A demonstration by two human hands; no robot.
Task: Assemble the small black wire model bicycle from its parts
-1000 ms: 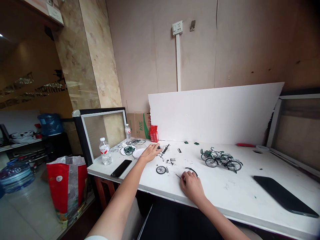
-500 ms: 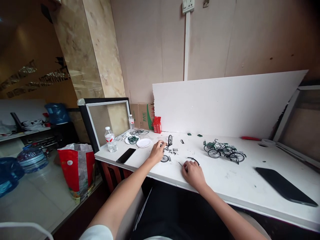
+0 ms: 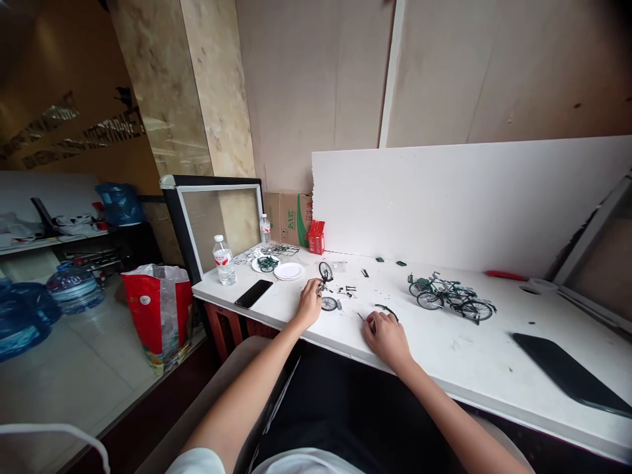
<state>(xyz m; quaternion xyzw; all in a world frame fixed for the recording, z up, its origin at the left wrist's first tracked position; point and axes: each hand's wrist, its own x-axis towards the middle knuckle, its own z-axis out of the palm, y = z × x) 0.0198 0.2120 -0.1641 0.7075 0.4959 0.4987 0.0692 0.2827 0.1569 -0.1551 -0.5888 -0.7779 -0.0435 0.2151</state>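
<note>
My left hand (image 3: 309, 304) is closed on a small dark bicycle part with a spoked wheel (image 3: 325, 271) at its upper end. Just right of that hand, a second wheel (image 3: 329, 303) lies on the white table (image 3: 434, 355), near scattered small dark parts (image 3: 349, 289). My right hand (image 3: 386, 336) rests on the table with its fingers curled; a thin dark piece sticks out at the fingertips, and what they grip is too small to name. A curved black part (image 3: 387, 311) lies just beyond it. Assembled model bicycles (image 3: 447, 296) stand farther right.
At the left are a phone (image 3: 253, 293), a water bottle (image 3: 224, 261), a white plate (image 3: 289, 271) and a plate of green parts (image 3: 267, 264). A red box (image 3: 316, 237) stands at the back. A black tablet-like slab (image 3: 567, 372) lies at the right, a red object (image 3: 506, 275) behind it.
The view has shifted slightly. My left hand has drawn a little toward me, and the upper wheel beside it has tilted. My right hand stays near the curved part.
</note>
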